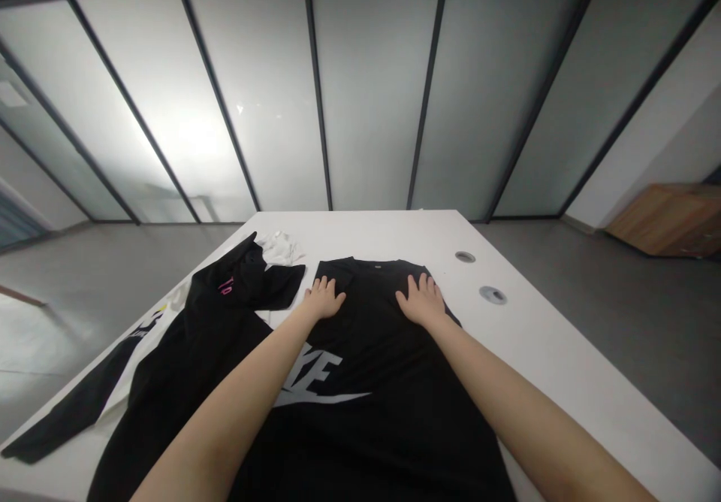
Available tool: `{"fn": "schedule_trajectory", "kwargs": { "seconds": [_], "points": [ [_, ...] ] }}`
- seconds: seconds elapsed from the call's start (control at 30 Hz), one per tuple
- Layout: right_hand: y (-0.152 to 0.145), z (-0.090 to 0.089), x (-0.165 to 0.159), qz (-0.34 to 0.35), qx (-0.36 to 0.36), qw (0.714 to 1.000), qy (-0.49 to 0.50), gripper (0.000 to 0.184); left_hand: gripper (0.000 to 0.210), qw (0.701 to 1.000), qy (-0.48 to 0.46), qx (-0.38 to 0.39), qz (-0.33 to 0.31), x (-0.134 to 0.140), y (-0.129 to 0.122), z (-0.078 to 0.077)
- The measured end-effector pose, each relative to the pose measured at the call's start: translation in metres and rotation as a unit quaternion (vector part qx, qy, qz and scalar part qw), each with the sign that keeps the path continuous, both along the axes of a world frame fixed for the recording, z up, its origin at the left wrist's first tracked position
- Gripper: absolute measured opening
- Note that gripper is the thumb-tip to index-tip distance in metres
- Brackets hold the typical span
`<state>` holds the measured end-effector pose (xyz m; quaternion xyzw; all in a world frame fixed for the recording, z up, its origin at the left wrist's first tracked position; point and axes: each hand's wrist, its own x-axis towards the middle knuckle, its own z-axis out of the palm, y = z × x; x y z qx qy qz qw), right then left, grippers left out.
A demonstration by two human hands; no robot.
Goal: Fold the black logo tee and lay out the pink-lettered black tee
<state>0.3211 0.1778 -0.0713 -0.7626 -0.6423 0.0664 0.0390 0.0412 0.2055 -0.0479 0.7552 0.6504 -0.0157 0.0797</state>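
A black T-shirt (388,352) with a white printed logo lies spread out on the white table, its neckline at the far end. My left hand (324,298) rests palm down near its left sleeve, fingers stretched out. On the opposite side, my right hand (421,300) presses flat by the right sleeve, fingers spread. Neither hand grips anything. My left forearm hides part of the logo. Close on the left lies another black garment (185,352) with pink lettering, loosely heaped.
White cloth (280,248) is bunched behind the black garment. A black-and-white garment (90,397) lies along the left edge of the table (541,359). Two round grommets (493,295) are set into the tabletop at right. Frosted glass panels stand beyond, and a wooden cabinet (670,216) is far right.
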Motion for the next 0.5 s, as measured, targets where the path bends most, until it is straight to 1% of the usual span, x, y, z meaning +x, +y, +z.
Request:
{"fn": "schedule_trajectory", "kwargs": {
  "seconds": [0.13, 0.2, 0.27, 0.37, 0.43, 0.5],
  "points": [
    [0.018, 0.001, 0.011, 0.013, 0.006, 1.0, 0.006, 0.081, 0.07, 0.998, 0.0, 0.064, -0.006, -0.003, 0.002, -0.017],
    [0.024, 0.004, 0.015, 0.022, 0.003, 1.0, 0.005, 0.08, 0.07, 0.997, -0.001, 0.083, -0.003, -0.002, -0.002, -0.02],
    [0.028, 0.005, 0.016, 0.027, -0.001, 1.0, 0.002, 0.08, 0.069, 0.997, 0.004, 0.083, -0.002, -0.001, -0.008, -0.02],
    [0.027, 0.009, 0.015, 0.04, -0.004, 0.999, -0.001, 0.08, 0.069, 0.996, 0.025, 0.083, -0.007, 0.0, -0.019, -0.009],
    [0.024, 0.014, 0.014, 0.057, -0.021, 0.998, -0.005, 0.081, 0.068, 0.997, 0.039, 0.071, -0.015, -0.001, -0.027, 0.004],
    [0.02, 0.021, 0.013, 0.068, -0.053, 0.996, -0.009, 0.082, 0.066, 0.998, 0.044, 0.043, -0.019, -0.002, -0.034, 0.018]
  ]
}}
